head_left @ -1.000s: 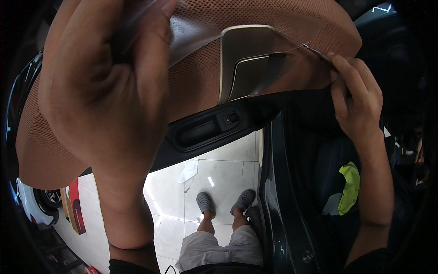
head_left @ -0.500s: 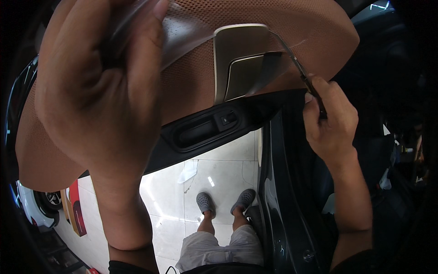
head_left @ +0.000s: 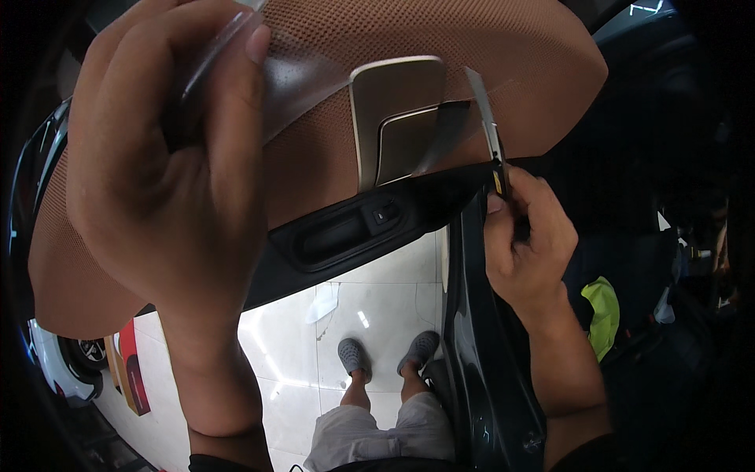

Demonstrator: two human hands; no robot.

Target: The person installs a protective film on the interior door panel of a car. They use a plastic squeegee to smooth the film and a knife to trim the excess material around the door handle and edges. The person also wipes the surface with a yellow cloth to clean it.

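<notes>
floor: glossy white tiles (head_left: 393,307), glare patches | lower left: white car (head_left: 55,370), wheel | right: dark car cabin (head_left: 676,259), dim

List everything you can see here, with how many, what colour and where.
door panel: one, tan perforated, top centre
handle trim: one, silver, on the panel
clear film: one, transparent, over the panel's upper left
knife: one, thin grey blade, right of the trim
switch pocket: one, black, below the panel
floor tiles: white, glossy, bottom centre
cloth: one, yellow-green, right
shoes: two, grey, bottom centre
left hand: one, gripping the film
right hand: one, holding the knife
</notes>
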